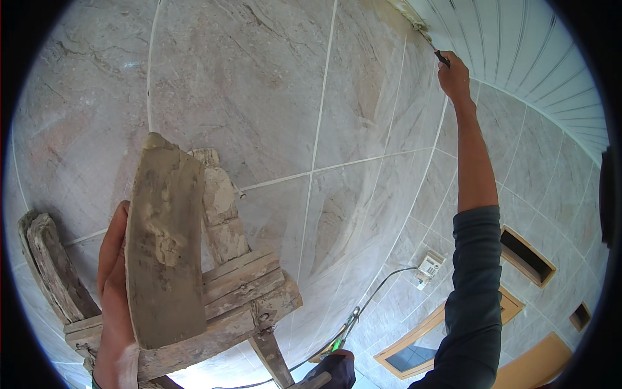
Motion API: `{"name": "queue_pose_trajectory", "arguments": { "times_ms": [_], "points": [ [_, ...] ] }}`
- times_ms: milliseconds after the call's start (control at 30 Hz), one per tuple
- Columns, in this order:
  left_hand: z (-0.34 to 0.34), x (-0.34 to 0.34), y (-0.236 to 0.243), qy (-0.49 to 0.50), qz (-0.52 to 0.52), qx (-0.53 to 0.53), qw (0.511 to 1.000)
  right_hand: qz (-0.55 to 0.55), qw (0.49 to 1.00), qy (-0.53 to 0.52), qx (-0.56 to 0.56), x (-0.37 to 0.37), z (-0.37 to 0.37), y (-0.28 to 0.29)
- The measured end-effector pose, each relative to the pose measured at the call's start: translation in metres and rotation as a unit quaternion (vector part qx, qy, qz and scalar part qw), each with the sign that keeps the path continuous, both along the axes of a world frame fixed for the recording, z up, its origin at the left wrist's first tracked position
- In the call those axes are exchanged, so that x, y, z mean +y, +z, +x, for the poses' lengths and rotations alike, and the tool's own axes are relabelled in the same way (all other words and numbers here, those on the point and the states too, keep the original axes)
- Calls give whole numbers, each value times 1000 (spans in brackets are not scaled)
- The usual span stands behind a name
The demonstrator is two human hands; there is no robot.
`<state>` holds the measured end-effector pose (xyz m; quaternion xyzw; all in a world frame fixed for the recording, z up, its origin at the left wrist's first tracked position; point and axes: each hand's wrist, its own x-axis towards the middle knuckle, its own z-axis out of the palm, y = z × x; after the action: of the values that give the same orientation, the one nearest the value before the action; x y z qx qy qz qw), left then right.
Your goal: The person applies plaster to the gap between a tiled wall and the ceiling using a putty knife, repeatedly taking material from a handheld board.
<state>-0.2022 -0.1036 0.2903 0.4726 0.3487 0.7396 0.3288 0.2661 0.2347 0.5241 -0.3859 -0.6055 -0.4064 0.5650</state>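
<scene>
My left hand (116,292) grips the left edge of a long mortar-smeared board (170,301), its thumb hidden or hard to make out. A lumpy dab of grey-beige mortar (166,243) lies on the board's face. High at the upper right, my right hand (456,79) is closed round the black handle of a small trowel (444,59). The trowel's thin metal end reaches the corner where tiled wall meets ceiling, touching wet-looking filler (414,19) there.
Below the board stands a worn wooden ladder (223,324) caked with mortar. Marbled tile wall (259,97) fills the left; white panelled ceiling (512,39) is upper right. A white electrical box (430,266) with a cable, a wood-framed window (414,350) and a framed opening (528,256) sit lower right.
</scene>
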Motion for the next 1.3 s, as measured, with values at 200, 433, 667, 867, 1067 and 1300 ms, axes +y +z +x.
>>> {"name": "queue_pose_trajectory", "arguments": {
  "times_ms": [200,433,667,867,1067,1300],
  "points": [
    [1,-1,4,-15,34,-1,999,18,999,-29,1,40,-2,3],
    [-1,-3,-7,-14,39,-1,999,-61,998,30,18,33,-18,-8],
    [-6,-1,-7,-65,60,-36,995,-67,994,81,-8,-15,2,-41],
    [-24,9,-21,-23,9,42,999,-31,993,113,7,-29,-19,-86],
    [-6,4,-11,-38,24,-50,998,-21,994,92,59,15,-1,-85],
    [-8,3,-10,-54,7,-65,996,25,998,43,35,21,8,-11]
  ]
}}
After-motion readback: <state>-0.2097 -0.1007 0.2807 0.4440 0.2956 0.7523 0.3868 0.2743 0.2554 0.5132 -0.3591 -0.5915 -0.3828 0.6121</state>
